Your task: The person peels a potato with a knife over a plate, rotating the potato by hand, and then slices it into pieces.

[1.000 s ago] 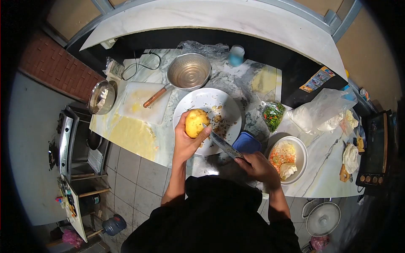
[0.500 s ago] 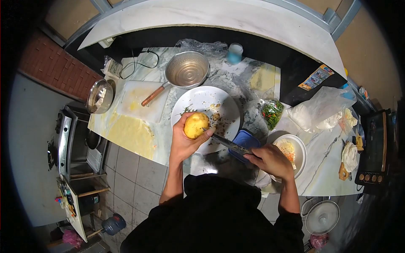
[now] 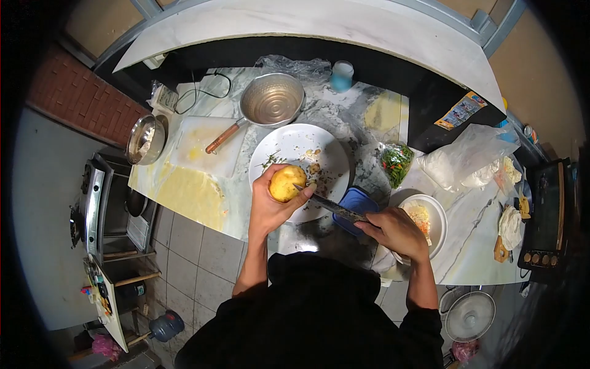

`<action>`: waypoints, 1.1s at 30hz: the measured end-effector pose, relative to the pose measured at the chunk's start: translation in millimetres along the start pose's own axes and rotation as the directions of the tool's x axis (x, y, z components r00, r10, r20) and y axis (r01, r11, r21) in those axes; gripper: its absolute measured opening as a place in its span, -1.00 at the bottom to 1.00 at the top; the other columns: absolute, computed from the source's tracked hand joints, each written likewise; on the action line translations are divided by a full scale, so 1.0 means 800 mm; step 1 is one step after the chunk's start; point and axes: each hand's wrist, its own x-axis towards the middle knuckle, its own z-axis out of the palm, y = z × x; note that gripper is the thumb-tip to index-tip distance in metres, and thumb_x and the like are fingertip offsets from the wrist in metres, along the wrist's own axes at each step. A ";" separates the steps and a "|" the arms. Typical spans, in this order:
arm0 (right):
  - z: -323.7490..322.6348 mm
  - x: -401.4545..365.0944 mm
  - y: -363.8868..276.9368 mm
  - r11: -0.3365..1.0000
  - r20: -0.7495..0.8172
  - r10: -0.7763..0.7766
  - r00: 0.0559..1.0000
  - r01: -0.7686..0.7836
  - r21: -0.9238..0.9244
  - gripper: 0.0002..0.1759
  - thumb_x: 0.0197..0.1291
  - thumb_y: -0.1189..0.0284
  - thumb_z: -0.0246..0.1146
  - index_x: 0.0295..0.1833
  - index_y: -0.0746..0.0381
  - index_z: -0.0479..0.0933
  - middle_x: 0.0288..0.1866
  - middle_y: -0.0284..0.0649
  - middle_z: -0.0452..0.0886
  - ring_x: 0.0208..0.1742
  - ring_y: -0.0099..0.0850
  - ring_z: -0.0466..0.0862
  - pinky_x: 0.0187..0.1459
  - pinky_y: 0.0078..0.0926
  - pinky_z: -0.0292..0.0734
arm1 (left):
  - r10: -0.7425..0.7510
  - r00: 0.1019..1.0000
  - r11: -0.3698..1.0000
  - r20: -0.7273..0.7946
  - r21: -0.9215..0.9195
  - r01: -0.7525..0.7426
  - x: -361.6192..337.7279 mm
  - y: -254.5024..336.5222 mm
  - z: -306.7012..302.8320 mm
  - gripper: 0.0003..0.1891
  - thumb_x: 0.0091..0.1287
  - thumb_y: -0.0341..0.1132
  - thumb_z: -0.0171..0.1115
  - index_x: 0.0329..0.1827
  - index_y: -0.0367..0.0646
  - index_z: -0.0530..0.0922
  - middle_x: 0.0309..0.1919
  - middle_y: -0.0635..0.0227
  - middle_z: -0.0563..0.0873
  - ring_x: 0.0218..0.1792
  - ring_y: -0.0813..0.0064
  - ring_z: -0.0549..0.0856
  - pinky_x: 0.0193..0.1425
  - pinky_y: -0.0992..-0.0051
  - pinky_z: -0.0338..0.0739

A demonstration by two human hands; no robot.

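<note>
A peeled yellow potato (image 3: 286, 182) is held in my left hand (image 3: 270, 206), above the near left part of a large white plate (image 3: 264, 147). My right hand (image 3: 398, 234) grips a dark-bladed knife (image 3: 338, 209), whose tip touches the potato's right side close to my left thumb. Dark peel scraps and small bits lie scattered on the plate. Partly beneath the knife, right of the plate, is a blue container (image 3: 356, 202). A white bowl (image 3: 437, 224) with shredded food stands just beyond my right hand.
A metal pan (image 3: 272, 98) with a wooden handle stands behind the plate, beside a white cutting board (image 3: 206, 144). Farther left is a steel bowl (image 3: 146, 140). Bagged green and red chillies (image 3: 396, 163) and a clear plastic bag (image 3: 467, 157) lie right; an oven (image 3: 542, 215) stands beyond.
The potato has turned slightly in my left hand, and the knife has shifted a little against it. Both hands remain in nearly the same place.
</note>
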 end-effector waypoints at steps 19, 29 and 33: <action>-0.003 0.001 0.006 1.000 0.049 -0.010 0.999 0.011 -0.027 -0.64 0.25 0.28 0.32 -0.49 0.28 0.47 -0.68 -0.02 0.43 -0.57 -0.02 0.51 -0.50 -0.18 0.32 | -0.062 0.997 0.997 0.043 -0.049 0.064 0.001 -0.001 0.001 -0.64 0.04 -0.51 0.50 -0.13 -0.29 0.54 -0.33 0.39 0.71 -0.30 0.68 0.64 -0.16 0.62 0.57; -0.003 0.005 0.022 1.000 0.201 0.006 0.980 -0.010 0.018 -0.58 0.32 0.17 0.25 -0.47 0.29 0.52 -0.60 0.02 0.48 -0.50 0.02 0.55 -0.45 -0.10 0.34 | -0.074 0.993 0.994 0.087 -0.074 0.081 0.002 0.011 0.002 -0.66 0.06 -0.54 0.48 -0.13 -0.25 0.53 -0.35 0.44 0.68 -0.30 0.70 0.63 -0.17 0.63 0.56; 0.005 0.006 0.030 0.994 0.148 -0.060 0.987 0.046 0.096 -0.58 0.26 0.28 0.34 -0.52 0.35 0.45 -0.67 0.05 0.34 -0.64 -0.01 0.38 -0.56 -0.20 0.23 | -0.043 0.995 0.996 0.095 -0.079 0.051 0.002 0.004 0.001 -0.65 0.05 -0.54 0.49 -0.12 -0.25 0.53 -0.34 0.44 0.68 -0.30 0.71 0.61 -0.15 0.64 0.54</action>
